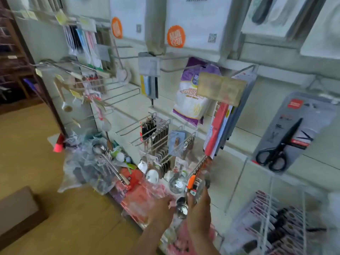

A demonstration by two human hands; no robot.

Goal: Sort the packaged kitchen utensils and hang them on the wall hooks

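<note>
Right hand (199,211) has its grip wrapped round an orange-handled packaged utensil (191,182) just below the wall hooks (127,128), left hand (159,209) on the pink bags (142,197), grip too blurry to tell.

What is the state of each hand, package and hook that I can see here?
right hand: grips a packaged utensil
left hand: at the red plastic bag, grip unclear
packaged scissors: hanging, blades closed
purple-white bag: hanging on a hook
wire hook: bare

Shop aisle: slatwall hooks (127,96) hung with packaged scissors (287,137), spoons (160,133), price tags (220,88).
</note>
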